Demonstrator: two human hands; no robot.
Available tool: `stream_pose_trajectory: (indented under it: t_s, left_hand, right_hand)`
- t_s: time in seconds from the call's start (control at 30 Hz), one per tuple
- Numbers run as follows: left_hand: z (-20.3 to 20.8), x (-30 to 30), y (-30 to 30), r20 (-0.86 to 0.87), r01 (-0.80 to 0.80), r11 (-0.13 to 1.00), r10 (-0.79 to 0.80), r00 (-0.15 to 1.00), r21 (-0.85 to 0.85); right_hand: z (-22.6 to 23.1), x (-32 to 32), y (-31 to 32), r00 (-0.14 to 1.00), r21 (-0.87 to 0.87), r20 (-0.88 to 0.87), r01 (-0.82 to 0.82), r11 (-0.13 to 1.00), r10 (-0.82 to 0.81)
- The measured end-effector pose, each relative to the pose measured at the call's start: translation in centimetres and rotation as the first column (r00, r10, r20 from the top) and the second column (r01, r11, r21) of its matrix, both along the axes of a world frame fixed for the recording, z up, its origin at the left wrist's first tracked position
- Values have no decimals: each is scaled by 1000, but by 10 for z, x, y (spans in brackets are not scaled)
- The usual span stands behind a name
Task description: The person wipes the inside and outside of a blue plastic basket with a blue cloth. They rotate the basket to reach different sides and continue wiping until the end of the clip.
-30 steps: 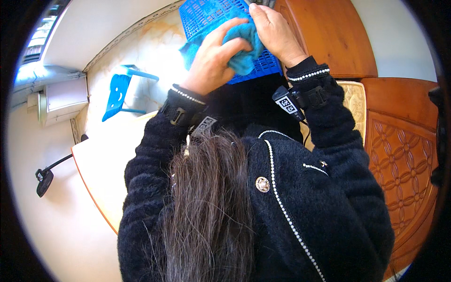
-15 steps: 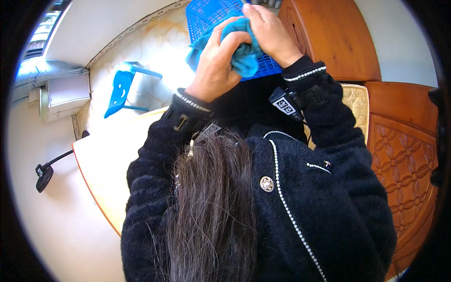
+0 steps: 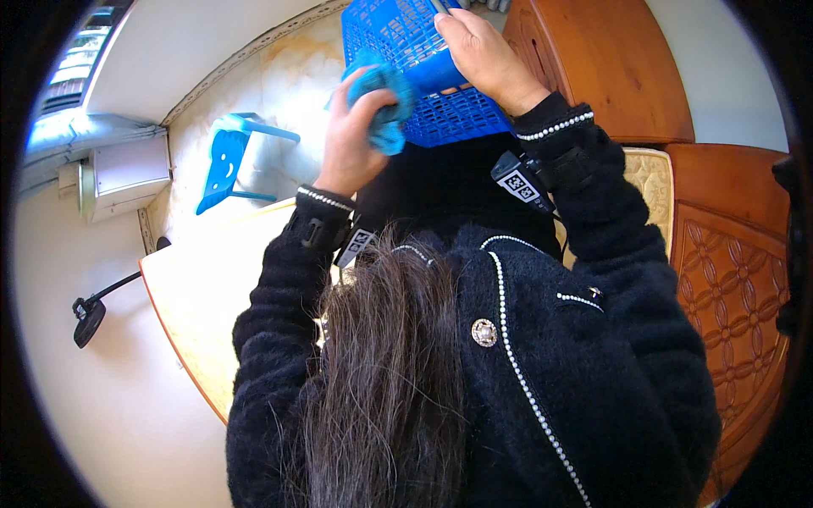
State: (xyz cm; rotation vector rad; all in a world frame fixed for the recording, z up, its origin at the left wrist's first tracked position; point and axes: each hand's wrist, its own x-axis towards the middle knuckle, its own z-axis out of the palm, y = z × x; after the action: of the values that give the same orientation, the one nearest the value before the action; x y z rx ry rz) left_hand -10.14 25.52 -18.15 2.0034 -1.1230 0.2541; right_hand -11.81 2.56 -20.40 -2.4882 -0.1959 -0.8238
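A crumpled turquoise cloth (image 3: pixel 391 110) is bunched in my left hand (image 3: pixel 351 140), whose thumb and fingers are wrapped round it. Beyond it is a blue plastic basket (image 3: pixel 457 118) with lattice walls, tilted near my knees. My right hand (image 3: pixel 491 63) is closed at the basket's upper right edge, thumb on top; its other fingers are mostly hidden. A thin greyish piece shows beside that thumb, too small to make out. The cloth hangs at the basket's left side, and I cannot tell whether they touch.
A light blue stool (image 3: pixel 224 165) with a smiling face stands on the marble-look floor at left. A pale table (image 3: pixel 195 296) lies near my left arm. Wooden furniture (image 3: pixel 601 68) and a carved wooden panel (image 3: pixel 728 313) are at right, with a cream cushion (image 3: pixel 648 190) between.
My left hand has moved left and slightly down with the cloth, away from my right hand. More of the basket now shows. My right hand has stayed nearly in place.
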Motion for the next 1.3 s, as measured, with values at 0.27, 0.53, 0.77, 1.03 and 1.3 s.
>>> stream_pose_trajectory:
  t_s: [0.27, 0.53, 0.77, 1.03, 1.3]
  left_hand:
    - [7, -1, -41, 191, 203, 979, -205, 960, 32]
    - [-7, -2, 13, 94, 82, 987, -95, 991, 137]
    - [5, -15, -53, 108, 173, 982, -164, 981, -77]
    - [-17, 4, 9, 157, 159, 987, -161, 974, 25]
    - [6, 5, -20, 131, 31, 984, -8, 991, -173]
  right_hand:
    - [19, -15, -17, 957, 418, 29, -274, 866, 289]
    - [24, -22, 14, 956, 222, 205, -254, 941, 210]
    - [24, -56, 6, 833, 909, -196, -43, 414, 517]
    - [14, -67, 10, 670, 725, -387, -203, 658, 634]
    - [24, -62, 18, 831, 587, -359, -154, 795, 425]
